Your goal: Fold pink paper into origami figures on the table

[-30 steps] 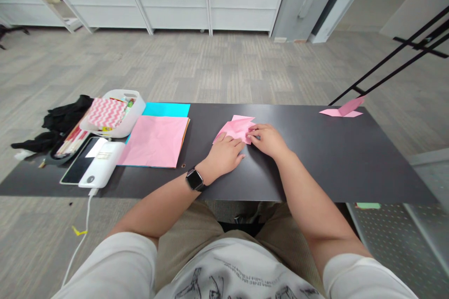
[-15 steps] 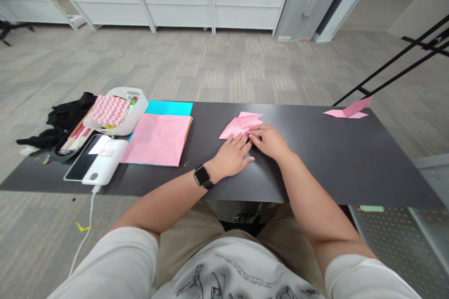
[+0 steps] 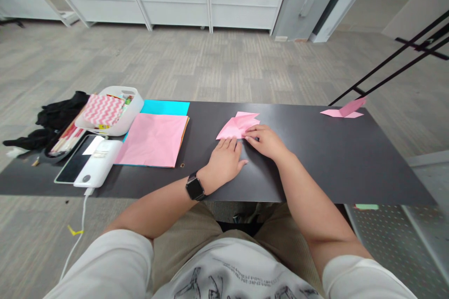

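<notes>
A partly folded pink paper (image 3: 236, 126) lies on the dark table (image 3: 336, 159) in front of me. My left hand (image 3: 224, 161), with a black watch on its wrist, lies flat with fingers stretched out, fingertips touching the paper's near edge. My right hand (image 3: 264, 140) rests beside it, fingers curled and pressing down on the paper's right corner. Part of the paper is hidden under my fingers.
A stack of pink and cyan sheets (image 3: 154, 138) lies to the left. Beyond it stand a white bin (image 3: 129, 112) with patterned paper, a phone (image 3: 72, 166), a white power bank (image 3: 98, 163) and black cloth (image 3: 59, 112). Another folded pink paper (image 3: 345, 110) sits at the far right corner.
My left hand has slid slightly back toward me along the table. The folded paper and my right hand stay almost where they were. The camera view shifted a little.
</notes>
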### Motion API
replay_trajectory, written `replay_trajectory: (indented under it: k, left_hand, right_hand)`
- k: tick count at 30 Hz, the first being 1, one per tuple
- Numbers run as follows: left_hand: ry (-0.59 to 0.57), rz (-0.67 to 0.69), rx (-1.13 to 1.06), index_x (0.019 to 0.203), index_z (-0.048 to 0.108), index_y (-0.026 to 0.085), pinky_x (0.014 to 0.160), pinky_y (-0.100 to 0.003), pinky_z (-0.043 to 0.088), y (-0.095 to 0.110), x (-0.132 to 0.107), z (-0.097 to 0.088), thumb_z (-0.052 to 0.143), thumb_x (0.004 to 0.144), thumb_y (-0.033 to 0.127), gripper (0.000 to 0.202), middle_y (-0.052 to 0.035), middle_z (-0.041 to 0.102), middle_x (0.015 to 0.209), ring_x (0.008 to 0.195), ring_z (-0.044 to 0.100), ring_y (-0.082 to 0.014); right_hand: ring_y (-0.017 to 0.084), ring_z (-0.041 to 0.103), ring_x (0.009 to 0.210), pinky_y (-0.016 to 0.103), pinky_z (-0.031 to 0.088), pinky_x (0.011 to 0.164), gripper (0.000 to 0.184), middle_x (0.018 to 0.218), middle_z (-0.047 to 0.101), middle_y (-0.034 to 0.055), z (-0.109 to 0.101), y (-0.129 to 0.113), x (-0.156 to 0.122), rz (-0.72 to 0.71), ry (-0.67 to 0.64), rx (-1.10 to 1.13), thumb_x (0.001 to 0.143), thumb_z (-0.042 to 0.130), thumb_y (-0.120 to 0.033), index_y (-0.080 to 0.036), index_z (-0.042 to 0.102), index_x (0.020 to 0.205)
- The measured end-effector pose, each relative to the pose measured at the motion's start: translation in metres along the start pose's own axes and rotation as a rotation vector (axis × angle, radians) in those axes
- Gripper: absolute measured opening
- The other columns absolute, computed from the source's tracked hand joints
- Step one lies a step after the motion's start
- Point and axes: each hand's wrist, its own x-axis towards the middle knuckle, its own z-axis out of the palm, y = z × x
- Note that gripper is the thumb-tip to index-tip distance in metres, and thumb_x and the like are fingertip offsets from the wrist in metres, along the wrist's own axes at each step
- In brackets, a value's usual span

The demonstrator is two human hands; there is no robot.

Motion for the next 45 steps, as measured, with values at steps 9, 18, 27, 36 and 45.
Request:
replay_trajectory:
  k: [9, 18, 27, 36, 45]
  left_hand:
    - [-0.02, -0.087, 0.093, 0.126, 0.068, 0.012, 0.09, -0.051, 0.051, -0.009, -0.007, -0.013, 0.065, 0.103, 0.05, 0.045, -0.0238, 0.071, 0.127, 0.111, 0.067, -0.0401]
    - [-0.239, -0.228, 0.139, 0.145, 0.06, 0.014, 0.078, -0.041, 0.052, -0.009, -0.01, -0.035, 0.061, 0.106, 0.05, 0.054, -0.0222, 0.07, 0.135, 0.09, 0.077, -0.0325]
    - [-0.314, -0.349, 0.066, 0.12, 0.072, 0.016, 0.078, -0.041, 0.054, -0.012, -0.002, -0.061, 0.053, 0.109, 0.05, 0.041, -0.0185, 0.079, 0.11, 0.097, 0.079, -0.0365]
    - [0.002, -0.38, -0.049, 0.115, 0.073, 0.021, 0.088, -0.039, 0.057, -0.06, 0.013, -0.05, 0.044, 0.112, 0.036, 0.033, -0.0111, 0.079, 0.112, 0.104, 0.076, -0.029]
    - [0.157, -0.196, -0.327, 0.115, 0.077, 0.021, 0.107, -0.043, 0.055, -0.103, 0.024, -0.013, 0.056, 0.103, 0.018, 0.024, -0.0084, 0.077, 0.118, 0.114, 0.07, -0.0267]
  right_hand:
    - [0.027, 0.067, 0.122, 0.047, 0.049, 0.114, 0.029, 0.13, 0.075, 0.0072, -0.002, -0.002, -0.002, 0.007, -0.026, -0.001, 0.104, 0.065, -0.032, -0.034, 0.083, 0.126]
    - [0.027, 0.066, 0.123, 0.048, 0.049, 0.114, 0.028, 0.131, 0.074, 0.0071, -0.001, 0.001, -0.002, -0.006, -0.034, 0.027, 0.104, 0.066, -0.032, -0.036, 0.083, 0.125]
    - [0.029, 0.066, 0.121, 0.05, 0.05, 0.112, 0.026, 0.13, 0.073, 0.0082, -0.001, -0.001, -0.004, -0.025, -0.027, 0.004, 0.102, 0.069, -0.032, -0.035, 0.085, 0.122]
    - [0.03, 0.064, 0.129, 0.051, 0.048, 0.117, 0.028, 0.137, 0.068, 0.0107, 0.003, -0.001, -0.005, -0.06, -0.032, -0.008, 0.1, 0.071, -0.031, -0.033, 0.084, 0.125]
    - [0.027, 0.069, 0.128, 0.049, 0.05, 0.117, 0.018, 0.137, 0.073, 0.0084, 0.001, -0.003, -0.002, -0.217, -0.076, 0.185, 0.098, 0.069, -0.028, -0.027, 0.084, 0.107]
